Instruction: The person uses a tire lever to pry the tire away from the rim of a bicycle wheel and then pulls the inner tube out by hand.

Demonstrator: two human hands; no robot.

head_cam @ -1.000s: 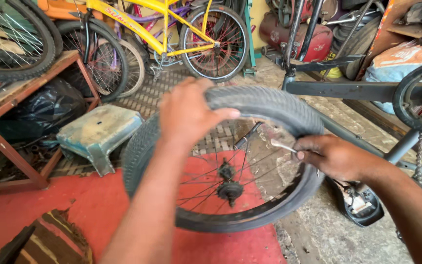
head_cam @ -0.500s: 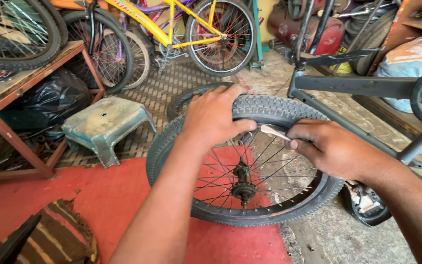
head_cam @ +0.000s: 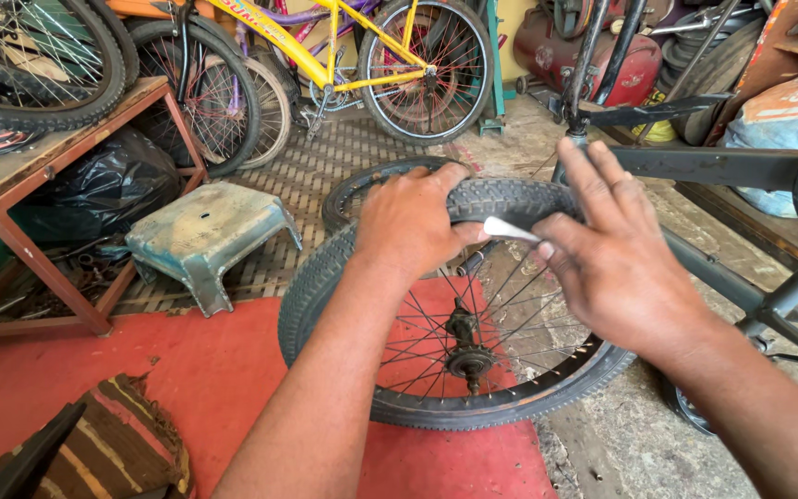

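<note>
Head cam: left hand (head_cam: 410, 222) grips knobby rubber tyre (head_cam: 510, 199), right hand (head_cam: 616, 268) pinches flat metal lever (head_cam: 508, 229).

The left hand (head_cam: 413, 226) grips the wheel's black tyre (head_cam: 325, 277) while the right hand (head_cam: 616, 268) pinches a pale lever (head_cam: 510, 229) against it.
</note>
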